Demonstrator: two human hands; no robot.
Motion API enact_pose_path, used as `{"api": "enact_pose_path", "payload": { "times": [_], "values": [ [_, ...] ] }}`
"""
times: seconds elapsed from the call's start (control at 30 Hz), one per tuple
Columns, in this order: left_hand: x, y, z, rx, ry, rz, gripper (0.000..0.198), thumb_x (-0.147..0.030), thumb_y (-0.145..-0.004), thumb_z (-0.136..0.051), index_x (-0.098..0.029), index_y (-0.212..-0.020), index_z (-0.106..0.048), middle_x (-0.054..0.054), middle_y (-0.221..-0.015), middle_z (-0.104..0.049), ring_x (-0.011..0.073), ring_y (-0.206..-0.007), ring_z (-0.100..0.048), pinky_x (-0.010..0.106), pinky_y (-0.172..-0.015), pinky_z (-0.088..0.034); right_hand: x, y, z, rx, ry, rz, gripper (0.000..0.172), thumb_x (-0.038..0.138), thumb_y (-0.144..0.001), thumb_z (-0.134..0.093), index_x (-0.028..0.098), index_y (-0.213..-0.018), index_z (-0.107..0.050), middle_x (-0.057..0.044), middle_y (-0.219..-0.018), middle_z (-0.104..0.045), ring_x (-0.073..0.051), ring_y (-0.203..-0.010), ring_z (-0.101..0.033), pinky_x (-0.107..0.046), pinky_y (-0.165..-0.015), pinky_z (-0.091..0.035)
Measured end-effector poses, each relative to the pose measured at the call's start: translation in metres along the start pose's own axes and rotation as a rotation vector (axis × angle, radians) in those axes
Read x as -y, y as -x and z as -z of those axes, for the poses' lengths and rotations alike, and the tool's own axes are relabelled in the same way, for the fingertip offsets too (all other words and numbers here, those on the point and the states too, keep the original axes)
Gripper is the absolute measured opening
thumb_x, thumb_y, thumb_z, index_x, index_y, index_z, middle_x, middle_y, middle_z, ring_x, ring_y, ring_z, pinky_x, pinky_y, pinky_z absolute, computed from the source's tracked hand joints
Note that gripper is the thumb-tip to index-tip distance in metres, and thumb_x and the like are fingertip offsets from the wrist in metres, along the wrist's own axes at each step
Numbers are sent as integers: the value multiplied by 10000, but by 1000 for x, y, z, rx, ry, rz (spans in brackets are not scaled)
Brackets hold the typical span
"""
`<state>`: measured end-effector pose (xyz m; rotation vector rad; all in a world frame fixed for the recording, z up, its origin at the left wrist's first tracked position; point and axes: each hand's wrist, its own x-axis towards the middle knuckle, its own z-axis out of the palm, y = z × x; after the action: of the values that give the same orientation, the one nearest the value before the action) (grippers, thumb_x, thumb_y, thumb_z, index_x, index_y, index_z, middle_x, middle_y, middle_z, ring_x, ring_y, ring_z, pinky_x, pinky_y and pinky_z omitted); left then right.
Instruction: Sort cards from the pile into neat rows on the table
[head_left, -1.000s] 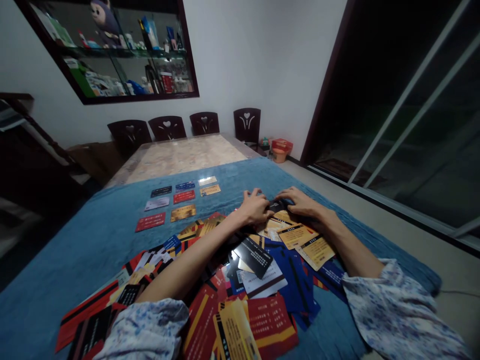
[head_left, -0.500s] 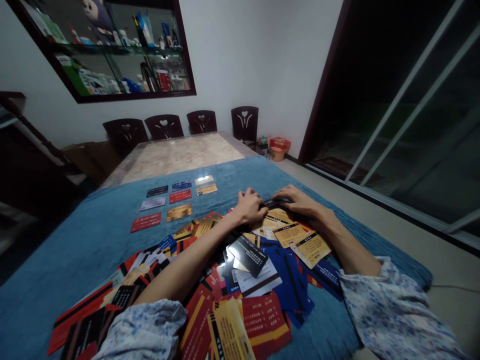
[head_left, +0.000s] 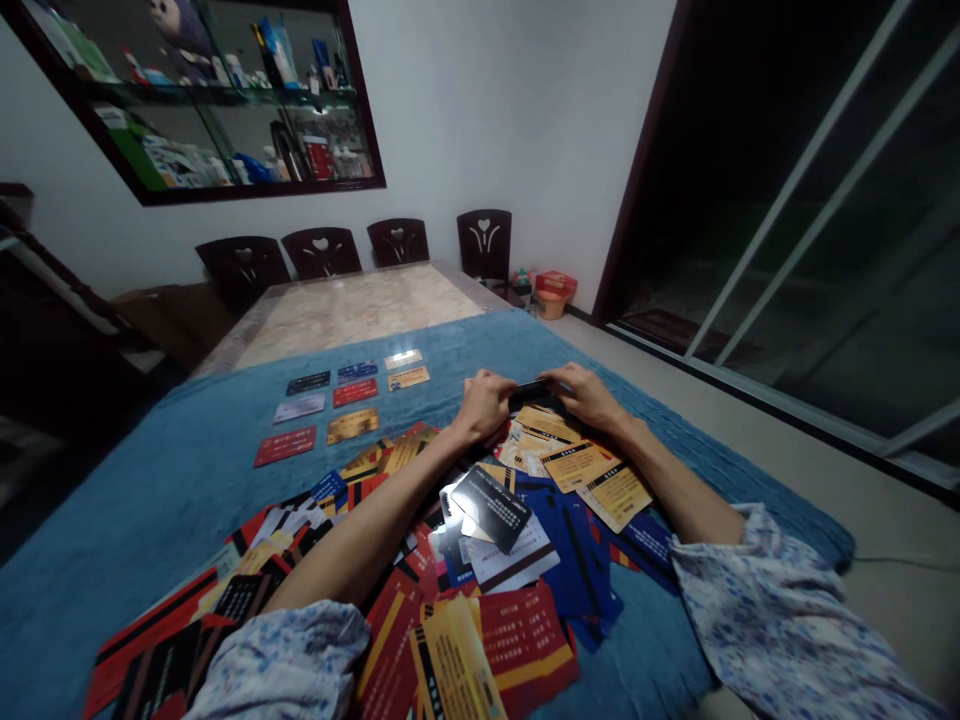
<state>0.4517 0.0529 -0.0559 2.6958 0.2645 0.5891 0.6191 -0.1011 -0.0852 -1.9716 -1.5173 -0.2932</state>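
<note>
Both hands meet at the far edge of a large loose pile of cards. My left hand [head_left: 486, 402] and my right hand [head_left: 583, 392] pinch opposite ends of black cards [head_left: 531, 388], held on edge between them; how many is unclear. Just below them lie yellow cards [head_left: 570, 465] with black stripes. Nearer me are a shiny black card [head_left: 491, 507], a silver-white card [head_left: 517, 560], blue cards [head_left: 574, 555] and red cards [head_left: 529, 635]. My left forearm crosses over the pile. Further left, several cards lie singly in loose rows, among them a gold card [head_left: 352, 425] and a red card [head_left: 285, 446].
A blue cloth [head_left: 172, 470] covers the near part of the table; its stone-patterned top [head_left: 360, 305] shows beyond. Dark chairs [head_left: 485, 243] line the far side. An orange bucket [head_left: 551, 304] stands on the floor, and a sliding glass door [head_left: 810, 220] is at right.
My hands have drawn closer together, with the black cards now raised on edge between them. The view has shifted slightly. The cards in rows have stayed in place.
</note>
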Motion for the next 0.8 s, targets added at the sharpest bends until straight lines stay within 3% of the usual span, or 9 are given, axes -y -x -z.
{"api": "enact_pose_path", "payload": {
  "times": [0.23, 0.57, 0.8],
  "values": [
    [-3, 2, 1, -80, 50, 57, 415, -80, -856, -509, -226, -1182, -720, 71, -1060, -735, 230, -1029, -571, 400, -971, -439, 11, 0, -3, -7, 43, -68, 357, 160, -875, -516, 223, -1204, -637, -63, -869, -615, -207, -789, -589, -306, -764, -461],
    [-10, 10, 5, 34, -106, 41, 501, -68, -830, -469, -252, -1271, -623, 67, -1103, -717, 252, -1064, -531, 420, -954, -399, 15, 4, -6, 76, 118, -141, 455, 173, -851, -526, 234, -1300, -564, -80, -953, -685, -238, -858, -632, -312, -753, -456],
    [-11, 10, 2, 48, -167, 49, 454, -75, -837, -458, -227, -1247, -578, 86, -1110, -697, 257, -1047, -535, 408, -929, -373, 16, 3, -5, 47, 151, -40, 535, 117, -794, -543, 233, -1317, -552, -78, -1003, -716, -233, -868, -631, -316, -765, -455]
  ]
}}
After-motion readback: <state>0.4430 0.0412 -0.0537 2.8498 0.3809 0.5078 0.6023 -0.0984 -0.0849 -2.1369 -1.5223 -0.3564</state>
